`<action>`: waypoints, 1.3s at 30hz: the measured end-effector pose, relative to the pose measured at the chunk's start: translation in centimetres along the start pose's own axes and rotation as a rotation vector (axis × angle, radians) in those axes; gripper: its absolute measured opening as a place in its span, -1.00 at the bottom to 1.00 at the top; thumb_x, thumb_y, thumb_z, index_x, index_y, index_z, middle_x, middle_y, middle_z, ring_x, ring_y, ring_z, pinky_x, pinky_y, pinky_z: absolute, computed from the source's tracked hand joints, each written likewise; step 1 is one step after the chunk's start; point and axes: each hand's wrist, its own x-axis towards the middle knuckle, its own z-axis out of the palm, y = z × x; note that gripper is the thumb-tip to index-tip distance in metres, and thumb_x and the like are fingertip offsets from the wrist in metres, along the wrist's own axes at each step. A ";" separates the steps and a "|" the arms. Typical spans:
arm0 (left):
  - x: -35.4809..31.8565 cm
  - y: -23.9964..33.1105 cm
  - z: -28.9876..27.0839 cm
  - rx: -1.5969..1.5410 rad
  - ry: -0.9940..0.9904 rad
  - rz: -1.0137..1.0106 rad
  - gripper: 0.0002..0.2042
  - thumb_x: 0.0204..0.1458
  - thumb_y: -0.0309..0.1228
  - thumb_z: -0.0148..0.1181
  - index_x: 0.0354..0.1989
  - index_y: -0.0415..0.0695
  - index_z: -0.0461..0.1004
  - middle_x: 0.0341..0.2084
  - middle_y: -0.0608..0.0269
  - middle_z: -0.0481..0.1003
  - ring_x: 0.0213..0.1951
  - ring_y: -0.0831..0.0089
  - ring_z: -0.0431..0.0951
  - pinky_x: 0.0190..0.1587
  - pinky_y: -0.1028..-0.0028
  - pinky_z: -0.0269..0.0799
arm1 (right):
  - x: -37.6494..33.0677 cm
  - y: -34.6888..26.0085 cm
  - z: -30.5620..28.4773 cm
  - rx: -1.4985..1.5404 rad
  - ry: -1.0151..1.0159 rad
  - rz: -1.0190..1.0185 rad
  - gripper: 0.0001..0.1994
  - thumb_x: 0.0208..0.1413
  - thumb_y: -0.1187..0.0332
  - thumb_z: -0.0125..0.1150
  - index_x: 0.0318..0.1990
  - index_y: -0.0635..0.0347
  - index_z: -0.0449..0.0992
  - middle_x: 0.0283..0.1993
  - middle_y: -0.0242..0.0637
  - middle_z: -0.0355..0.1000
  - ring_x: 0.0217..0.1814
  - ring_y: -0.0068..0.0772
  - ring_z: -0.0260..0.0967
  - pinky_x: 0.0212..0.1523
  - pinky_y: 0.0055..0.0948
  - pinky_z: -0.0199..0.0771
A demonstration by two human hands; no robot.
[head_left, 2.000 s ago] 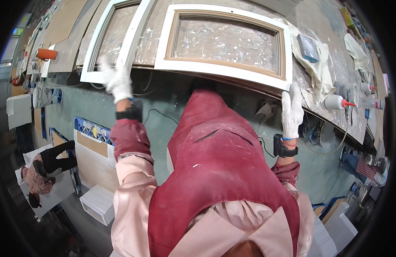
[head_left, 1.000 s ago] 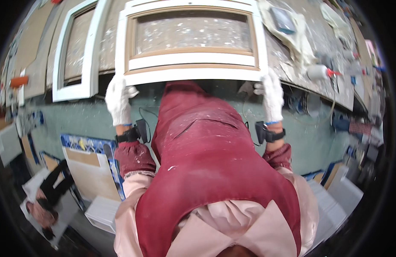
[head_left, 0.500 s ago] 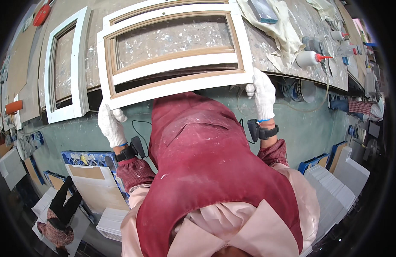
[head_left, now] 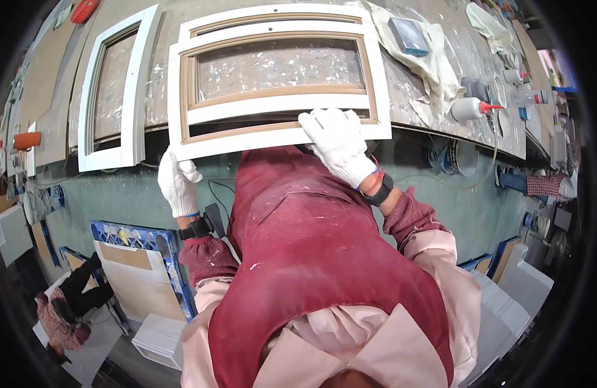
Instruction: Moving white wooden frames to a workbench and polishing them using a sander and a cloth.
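Left hand (head_left: 177, 181) grips the white frame's (head_left: 279, 123) near-left corner; right hand (head_left: 337, 143) lies open-palmed on its near rail, at the workbench (head_left: 427, 110) front edge. Rigid, awkward; best held by the rails.

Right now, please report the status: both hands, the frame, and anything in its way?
Left hand grips white frame at near-left corner. Right hand flat on its near rail. Second frame lies left; cloth and glue bottle right.

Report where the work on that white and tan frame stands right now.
Done: the white-and-tan wooden panel frame lies on the paint-spattered workbench, partly overlapping another frame.
In hand: the gloved left hand grips its near-left corner; the right hand presses its near rail.
Left: its near edge overhangs the bench.
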 end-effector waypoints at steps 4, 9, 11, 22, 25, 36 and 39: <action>-0.2 -0.3 0.1 -0.142 -0.002 -0.029 -0.70 0.27 -0.17 -0.02 -0.11 -0.18 0.40 -0.69 0.43 0.26 -0.73 0.62 0.20 -0.72 0.58 0.11 | 0.6 0.5 0.8 0.023 0.061 -0.018 -0.48 -0.22 0.31 0.39 0.00 0.02 0.40 -0.19 -0.27 0.36 -0.07 -0.17 0.32 -0.03 -0.11 0.23; 0.4 -1.5 -1.2 -0.303 -0.069 -0.111 -0.70 0.25 -0.18 0.05 -0.08 -0.19 0.42 -0.68 0.41 0.28 -0.73 0.61 0.21 -0.74 0.55 0.18 | 1.0 0.3 0.4 0.004 -0.032 0.046 -0.47 -0.28 0.37 0.42 -0.03 -0.02 0.41 -0.21 -0.29 0.38 -0.07 -0.15 0.36 -0.08 -0.12 0.30; -0.1 -1.8 -1.5 -0.312 -0.048 -0.058 -0.68 0.23 -0.19 0.09 -0.08 -0.22 0.43 -0.68 0.39 0.30 -0.72 0.61 0.24 -0.71 0.56 0.23 | 1.1 0.0 -0.5 0.007 -0.006 0.050 -0.51 -0.27 0.38 0.42 -0.06 -0.04 0.45 -0.24 -0.30 0.43 -0.12 -0.14 0.40 -0.11 -0.17 0.35; -2.9 2.4 0.8 -0.082 -0.348 -0.279 -0.62 0.14 -0.15 0.18 -0.05 -0.21 0.49 -0.49 0.17 0.53 -0.58 0.48 0.51 -0.52 0.51 0.51 | 2.4 2.4 -9.8 1.112 0.568 0.119 -0.69 0.16 0.29 0.22 -0.02 0.21 0.35 -0.24 -0.27 0.36 -0.21 -0.40 0.36 -0.11 -0.39 0.46; -3.9 2.6 3.2 -0.097 -0.607 -0.285 -0.56 0.16 -0.16 0.17 0.08 -0.23 0.41 -0.36 0.11 0.55 -0.43 0.43 0.58 -0.42 0.48 0.57 | 3.2 0.0 -9.8 1.687 0.480 0.205 -0.73 0.24 0.32 0.10 0.01 0.19 0.26 -0.20 -0.26 0.36 -0.21 -0.36 0.35 -0.02 -0.14 0.51; -5.2 1.1 3.4 -0.014 -0.623 -0.279 -0.53 0.13 -0.38 0.12 0.18 -0.37 0.26 -0.23 0.03 0.53 -0.36 0.36 0.61 -0.40 0.47 0.61 | 2.0 -1.9 3.1 2.511 0.045 0.371 -0.71 0.20 0.29 0.18 0.04 0.06 0.35 -0.08 -0.22 0.47 -0.04 -0.18 0.50 -0.06 0.06 0.58; -5.3 -0.4 3.3 -0.028 -0.577 -0.333 -0.55 0.12 -0.41 0.11 0.14 -0.40 0.27 -0.25 0.01 0.53 -0.36 0.34 0.61 -0.41 0.47 0.61 | 1.2 -1.1 4.7 2.491 -0.007 0.473 -0.75 0.21 0.29 0.18 -0.01 0.12 0.39 -0.10 -0.18 0.49 -0.04 -0.18 0.51 -0.02 -0.07 0.58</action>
